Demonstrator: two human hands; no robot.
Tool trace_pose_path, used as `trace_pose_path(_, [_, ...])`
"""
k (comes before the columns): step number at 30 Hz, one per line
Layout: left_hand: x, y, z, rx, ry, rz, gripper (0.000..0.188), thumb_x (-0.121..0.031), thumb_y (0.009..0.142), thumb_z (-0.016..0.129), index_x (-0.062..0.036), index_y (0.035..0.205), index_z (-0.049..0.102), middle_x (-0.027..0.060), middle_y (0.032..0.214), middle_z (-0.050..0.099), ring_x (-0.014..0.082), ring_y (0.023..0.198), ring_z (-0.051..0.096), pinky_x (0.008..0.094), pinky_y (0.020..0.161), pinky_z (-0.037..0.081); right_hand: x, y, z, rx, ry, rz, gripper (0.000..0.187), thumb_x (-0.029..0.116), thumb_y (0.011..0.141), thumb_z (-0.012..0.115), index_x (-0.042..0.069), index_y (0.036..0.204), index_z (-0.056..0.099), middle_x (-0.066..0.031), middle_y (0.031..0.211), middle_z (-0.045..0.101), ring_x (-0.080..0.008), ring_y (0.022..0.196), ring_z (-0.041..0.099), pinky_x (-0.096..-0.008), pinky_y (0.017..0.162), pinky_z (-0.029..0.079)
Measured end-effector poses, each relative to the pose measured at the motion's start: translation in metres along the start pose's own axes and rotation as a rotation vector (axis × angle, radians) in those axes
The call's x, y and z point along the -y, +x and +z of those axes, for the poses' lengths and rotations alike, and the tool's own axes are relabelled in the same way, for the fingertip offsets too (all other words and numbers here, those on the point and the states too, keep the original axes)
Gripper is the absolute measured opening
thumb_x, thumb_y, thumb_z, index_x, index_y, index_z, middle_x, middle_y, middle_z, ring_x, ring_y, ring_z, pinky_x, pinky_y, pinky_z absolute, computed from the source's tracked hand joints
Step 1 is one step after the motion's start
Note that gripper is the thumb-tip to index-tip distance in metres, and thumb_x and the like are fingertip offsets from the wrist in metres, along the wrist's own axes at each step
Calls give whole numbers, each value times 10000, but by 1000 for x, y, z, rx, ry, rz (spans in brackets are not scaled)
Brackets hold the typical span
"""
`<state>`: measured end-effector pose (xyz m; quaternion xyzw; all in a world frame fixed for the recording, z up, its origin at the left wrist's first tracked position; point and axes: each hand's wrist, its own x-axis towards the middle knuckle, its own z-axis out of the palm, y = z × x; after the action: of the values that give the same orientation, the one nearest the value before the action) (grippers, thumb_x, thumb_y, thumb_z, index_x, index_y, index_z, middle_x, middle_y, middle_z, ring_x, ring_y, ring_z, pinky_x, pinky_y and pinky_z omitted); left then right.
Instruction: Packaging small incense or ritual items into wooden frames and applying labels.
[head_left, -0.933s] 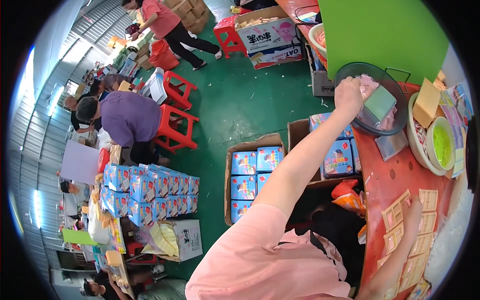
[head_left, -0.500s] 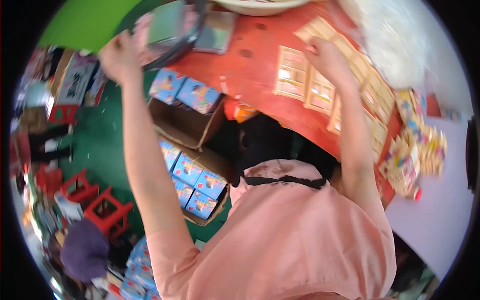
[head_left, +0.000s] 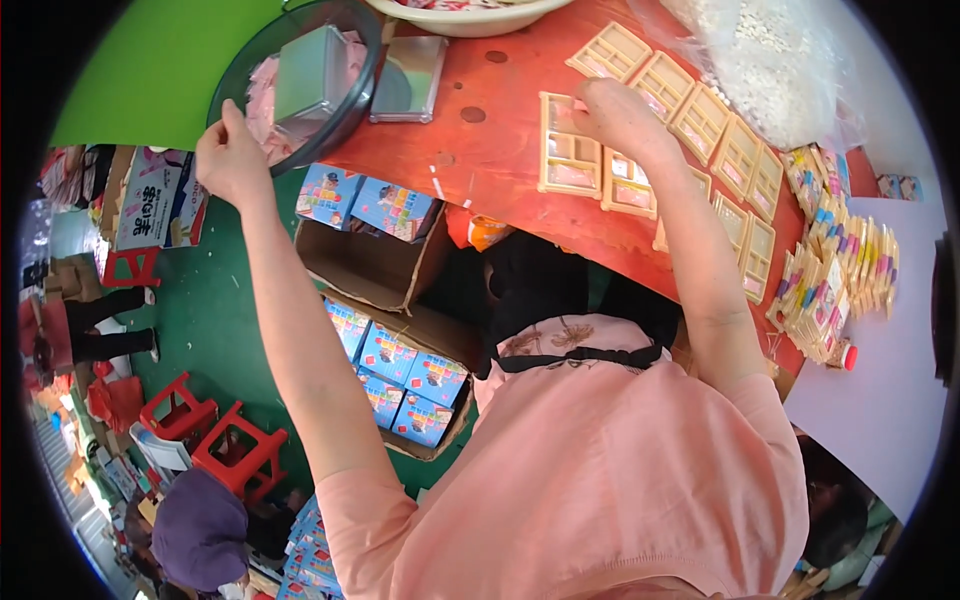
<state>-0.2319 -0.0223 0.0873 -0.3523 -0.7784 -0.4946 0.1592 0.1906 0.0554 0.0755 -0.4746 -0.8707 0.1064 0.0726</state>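
A dark round basin [head_left: 352, 100] sits in the upper left of the frame, at the edge of a red table [head_left: 500, 150], and holds pink pieces and a grey-green block [head_left: 312, 72]. The left hand [head_left: 230, 155] rests at the basin's lower left rim with the fingers drawn together near the rim; whether they pinch anything cannot be told. Toward the upper middle, the right hand [head_left: 622, 115] lies palm down on a row of tan compartment trays [head_left: 640, 150] with pink inserts, fingers loosely curled on a tray's top, nothing clearly gripped. The trays run in a line from the upper middle down to the right. Beside the basin lies a flat grey lid-like piece [head_left: 408, 80]. At the upper right is a clear bag of white bits [head_left: 760, 60], and at the right edge a heap of small multicoloured items [head_left: 835, 270]. Under the table, in the middle left, open cardboard cartons [head_left: 400, 330] hold blue boxes [head_left: 405, 375]. Red stools [head_left: 215, 440] stand on the green floor in the lower left.
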Motion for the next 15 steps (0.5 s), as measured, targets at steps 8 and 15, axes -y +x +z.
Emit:
trace_pose_path(8, [8, 10, -8, -17, -4, 68, 380, -351, 889, 685, 20, 816, 722, 147, 733, 690, 254, 660, 646, 367, 644, 502, 19, 18, -13, -73, -26, -145, 310, 262, 844, 669, -42, 799, 631, -250, 817, 635, -412, 811, 621, -476, 722, 493])
trace_pose_path(15, [1, 6, -10, -118, -106, 57, 402, -312, 995, 523, 48, 940, 692, 168, 867, 675, 280, 775, 649, 385, 709, 511, 162, 101, -62, -324, 302, -478, 181, 183, 842, 653, 8, 813, 617, -193, 804, 621, -361, 847, 635, -446, 731, 502])
